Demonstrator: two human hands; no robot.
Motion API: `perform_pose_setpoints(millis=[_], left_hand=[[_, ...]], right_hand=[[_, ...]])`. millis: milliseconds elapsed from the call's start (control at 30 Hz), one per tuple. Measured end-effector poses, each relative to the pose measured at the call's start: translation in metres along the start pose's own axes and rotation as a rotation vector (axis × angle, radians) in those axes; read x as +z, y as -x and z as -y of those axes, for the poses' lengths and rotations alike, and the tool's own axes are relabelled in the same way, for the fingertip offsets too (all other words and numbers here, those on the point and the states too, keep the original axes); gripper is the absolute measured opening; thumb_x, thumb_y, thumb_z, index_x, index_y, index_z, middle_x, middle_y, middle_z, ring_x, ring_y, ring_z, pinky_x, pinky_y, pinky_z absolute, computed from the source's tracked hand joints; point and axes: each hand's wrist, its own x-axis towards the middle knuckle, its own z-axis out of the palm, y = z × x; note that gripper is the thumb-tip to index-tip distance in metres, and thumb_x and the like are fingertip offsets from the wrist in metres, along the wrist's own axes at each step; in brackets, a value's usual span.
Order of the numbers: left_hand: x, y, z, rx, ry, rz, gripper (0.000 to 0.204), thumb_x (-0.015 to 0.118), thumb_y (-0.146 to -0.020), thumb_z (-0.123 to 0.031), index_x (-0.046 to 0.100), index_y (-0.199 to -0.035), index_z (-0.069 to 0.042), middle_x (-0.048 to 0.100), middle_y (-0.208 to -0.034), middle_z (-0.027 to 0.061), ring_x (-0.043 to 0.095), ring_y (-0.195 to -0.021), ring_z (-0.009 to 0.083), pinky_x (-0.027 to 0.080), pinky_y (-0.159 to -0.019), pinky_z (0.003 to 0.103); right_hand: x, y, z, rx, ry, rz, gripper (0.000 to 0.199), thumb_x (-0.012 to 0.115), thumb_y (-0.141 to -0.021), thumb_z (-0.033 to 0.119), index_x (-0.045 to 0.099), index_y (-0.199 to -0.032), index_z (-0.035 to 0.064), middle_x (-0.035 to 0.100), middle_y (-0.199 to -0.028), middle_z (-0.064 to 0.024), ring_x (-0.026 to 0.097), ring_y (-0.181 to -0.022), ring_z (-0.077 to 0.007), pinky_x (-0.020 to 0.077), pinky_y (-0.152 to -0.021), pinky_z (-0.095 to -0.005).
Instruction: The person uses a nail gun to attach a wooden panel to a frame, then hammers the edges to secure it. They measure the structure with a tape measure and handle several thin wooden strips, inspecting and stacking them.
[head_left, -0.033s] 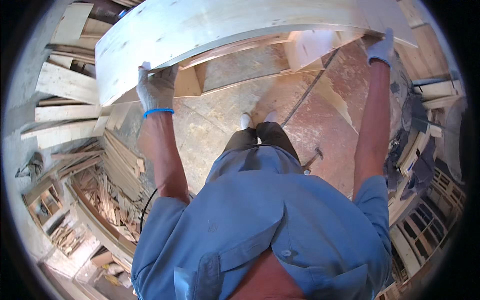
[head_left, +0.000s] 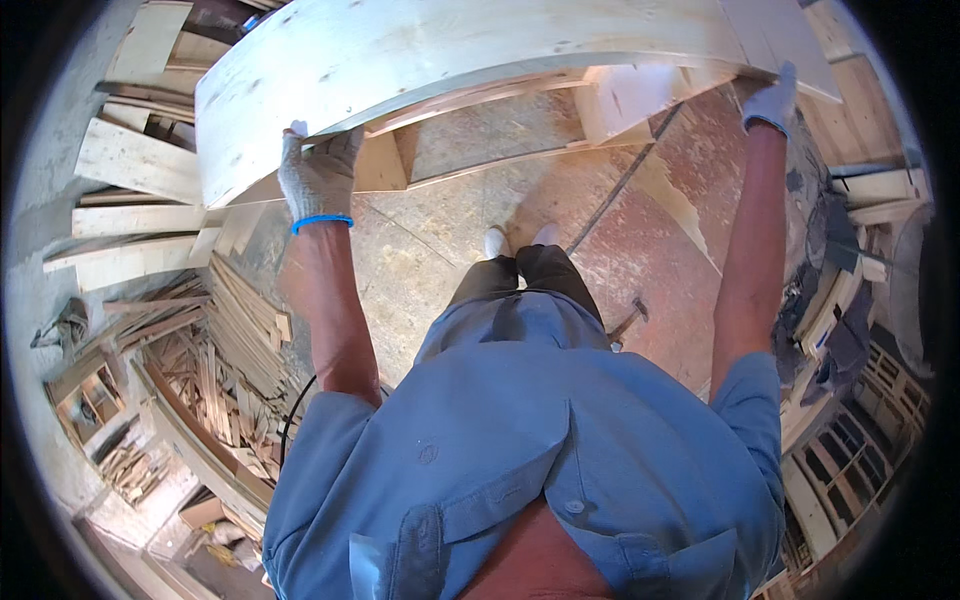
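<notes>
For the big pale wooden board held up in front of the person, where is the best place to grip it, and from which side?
Grip the wooden board by its lower long edge, near both ends, coming from below. It is long and wide, so a spread grip should balance it. The left hand and right hand, both gloved, already hold it this way.

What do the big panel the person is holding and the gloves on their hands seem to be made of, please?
The panel looks like pale, unfinished softwood or plywood: light grain, small knots, no paint or varnish visible. The gloves on the left hand and right hand look like grey-white knitted fabric, probably cotton; the left one has a blue cuff edge. Any palm coating cannot be told.
</notes>
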Motion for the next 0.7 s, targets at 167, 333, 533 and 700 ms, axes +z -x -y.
perform_pose_setpoints(millis=[167, 333, 533, 700], left_hand=[[-0.013, -0.006, -0.017, 0.030, -0.002, 0.026, 0.041, 0.058, -0.098, -0.027, 0.045, -0.129, -0.003, 0.051, -0.133, 0.0242, 0.058, -0.121, 0.0405, 0.056, -0.098, 0.061], [-0.013, -0.019, -0.033, 0.044, -0.052, 0.016, 0.043, 0.061, -0.096, -0.027, 0.048, -0.126, 0.001, 0.054, -0.129, 0.0253, 0.061, -0.116, 0.0388, 0.058, -0.096, 0.058], [-0.073, -0.023, -0.081, 0.095, -0.115, 0.095, 0.055, 0.065, -0.093, -0.025, 0.046, -0.132, 0.008, 0.056, -0.130, 0.0276, 0.059, -0.121, 0.0401, 0.054, -0.100, 0.057], [-0.097, -0.025, -0.107, -0.023, -0.154, 0.117, 0.056, 0.067, -0.090, -0.026, 0.051, -0.134, 0.005, 0.059, -0.133, 0.0230, 0.059, -0.121, 0.0386, 0.049, -0.104, 0.056]], right_hand=[[0.019, 0.018, -0.017, -0.160, 0.190, -0.076, 0.053, 0.058, -0.094, 0.042, 0.056, -0.131, 0.0048, 0.061, -0.129, -0.0161, 0.059, -0.115, -0.0349, 0.0496, -0.099, -0.0529], [-0.001, 0.040, -0.011, -0.089, 0.158, -0.121, 0.047, 0.057, -0.096, 0.038, 0.058, -0.130, 0.0052, 0.065, -0.123, -0.0145, 0.063, -0.107, -0.0326, 0.0535, -0.092, -0.0512], [-0.023, 0.194, -0.035, -0.201, 0.203, -0.183, 0.045, 0.055, -0.097, 0.034, 0.057, -0.133, 0.0064, 0.063, -0.131, -0.0134, 0.063, -0.114, -0.0332, 0.0525, -0.094, -0.0522], [-0.058, 0.313, -0.033, -0.188, 0.116, -0.312, 0.049, 0.057, -0.097, 0.033, 0.054, -0.137, 0.0055, 0.060, -0.137, -0.0146, 0.059, -0.122, -0.0334, 0.0498, -0.100, -0.0545]])
